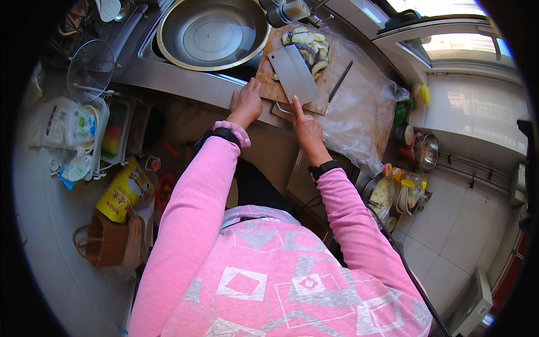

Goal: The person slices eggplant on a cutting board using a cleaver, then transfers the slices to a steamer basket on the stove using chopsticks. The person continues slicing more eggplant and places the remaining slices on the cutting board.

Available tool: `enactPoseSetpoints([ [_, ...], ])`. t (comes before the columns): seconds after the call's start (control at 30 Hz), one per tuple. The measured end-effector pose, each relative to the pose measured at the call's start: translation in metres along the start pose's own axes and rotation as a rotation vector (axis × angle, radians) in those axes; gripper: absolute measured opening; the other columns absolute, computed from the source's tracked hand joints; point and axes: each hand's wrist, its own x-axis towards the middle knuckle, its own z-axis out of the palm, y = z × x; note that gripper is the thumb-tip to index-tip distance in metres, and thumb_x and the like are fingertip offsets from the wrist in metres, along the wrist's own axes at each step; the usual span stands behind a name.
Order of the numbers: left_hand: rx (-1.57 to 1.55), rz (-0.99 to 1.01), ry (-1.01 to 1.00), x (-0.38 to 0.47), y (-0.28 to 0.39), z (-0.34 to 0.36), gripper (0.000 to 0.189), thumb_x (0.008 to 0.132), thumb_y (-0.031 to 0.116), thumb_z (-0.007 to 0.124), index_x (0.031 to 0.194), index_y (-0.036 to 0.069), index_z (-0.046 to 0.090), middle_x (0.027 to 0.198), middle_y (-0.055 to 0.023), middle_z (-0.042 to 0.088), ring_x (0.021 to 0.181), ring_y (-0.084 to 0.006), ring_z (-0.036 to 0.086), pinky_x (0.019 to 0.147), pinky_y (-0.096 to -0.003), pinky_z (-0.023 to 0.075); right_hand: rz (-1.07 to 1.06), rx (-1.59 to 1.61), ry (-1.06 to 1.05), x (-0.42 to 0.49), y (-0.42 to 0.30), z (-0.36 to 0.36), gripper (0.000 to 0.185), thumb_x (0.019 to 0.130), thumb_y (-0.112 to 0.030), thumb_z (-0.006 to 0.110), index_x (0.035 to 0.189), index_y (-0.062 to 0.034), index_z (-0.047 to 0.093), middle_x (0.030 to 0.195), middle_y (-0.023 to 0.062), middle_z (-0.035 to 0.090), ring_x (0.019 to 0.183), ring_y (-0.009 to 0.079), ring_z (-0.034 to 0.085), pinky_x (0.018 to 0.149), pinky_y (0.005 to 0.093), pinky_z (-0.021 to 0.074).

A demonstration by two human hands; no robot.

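Note:
A cleaver [294, 76] lies flat across a wooden cutting board [269, 57], its blade beside and partly over sliced eggplant [312, 44]. My right hand [308, 128] is at the cleaver's near end, the index finger stretched along it; its handle is hidden, and whether the fingers close round it cannot be told. My left hand [247, 101] rests on the steel counter edge by the board's left corner, fingers spread a little, holding nothing. A slim dark knife or stick [340, 82] lies along the board's right edge.
A large steel basin [214, 36] sits over the sink at the left of the board. Clear plastic sheeting [358, 101] covers the counter at the right. A faucet [290, 12] overhangs the board's far side. Bowls and bottles stand at the right, with a pan of chopped food [381, 198].

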Motion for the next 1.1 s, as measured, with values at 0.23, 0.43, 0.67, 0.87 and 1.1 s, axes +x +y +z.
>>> enactPoseSetpoints([
  [0.23, 0.019, -0.009, -0.003, -0.005, 0.004, -0.004, 0.051, 0.086, 0.008, 0.043, 0.137, 0.011, 0.040, 0.151, -0.0073, 0.024, 0.139, -0.0205, 0.023, 0.112, -0.0476, 0.0159, -0.046, -0.055, 0.064, -0.001, 0.014, -0.048, 0.060, 0.086, -0.024, 0.056, 0.141, -0.0292, 0.033, 0.075, 0.0160, 0.064, 0.064, 0.0334, 0.065, 0.056, 0.0454, 0.0520],
  [0.43, 0.005, -0.033, -0.001, -0.005, 0.005, -0.003, 0.052, 0.085, 0.007, 0.044, 0.137, 0.013, 0.041, 0.152, -0.0053, 0.022, 0.139, -0.0189, 0.023, 0.112, -0.0466, 0.0159, 0.069, 0.034, 0.072, 0.062, 0.018, -0.091, 0.051, 0.086, -0.032, 0.056, 0.135, -0.0288, 0.040, 0.088, 0.0193, 0.066, 0.077, 0.0378, 0.064, 0.067, 0.0481, 0.0505],
  [0.67, 0.010, -0.040, -0.001, -0.006, 0.006, -0.007, 0.054, 0.085, 0.006, 0.045, 0.138, 0.013, 0.039, 0.152, -0.0052, 0.022, 0.139, -0.0189, 0.023, 0.112, -0.0450, 0.0173, 0.077, 0.076, -0.069, 0.096, 0.021, -0.096, 0.049, 0.086, -0.032, 0.053, 0.133, -0.0303, 0.041, 0.100, 0.0207, 0.064, 0.093, 0.0397, 0.061, 0.078, 0.0488, 0.0476],
  [0.87, -0.010, -0.059, -0.011, 0.000, 0.007, -0.014, 0.055, 0.085, 0.007, 0.045, 0.139, 0.012, 0.037, 0.152, -0.0049, 0.020, 0.137, -0.0201, 0.027, 0.111, -0.0444, 0.0206, 0.129, 0.096, -0.121, 0.089, 0.029, -0.093, 0.053, 0.085, -0.028, 0.054, 0.135, -0.0303, 0.038, 0.101, 0.0209, 0.064, 0.093, 0.0390, 0.061, 0.079, 0.0483, 0.0477],
  [1.1, 0.007, -0.079, -0.037, 0.005, 0.006, -0.013, 0.054, 0.086, 0.008, 0.042, 0.140, 0.012, 0.035, 0.153, -0.0045, 0.019, 0.136, -0.0200, 0.028, 0.111, -0.0443, 0.0207, 0.078, 0.102, -0.094, 0.093, 0.025, -0.097, 0.051, 0.084, -0.024, 0.055, 0.133, -0.0259, 0.042, 0.100, 0.0225, 0.063, 0.094, 0.0403, 0.060, 0.079, 0.0495, 0.0473],
])
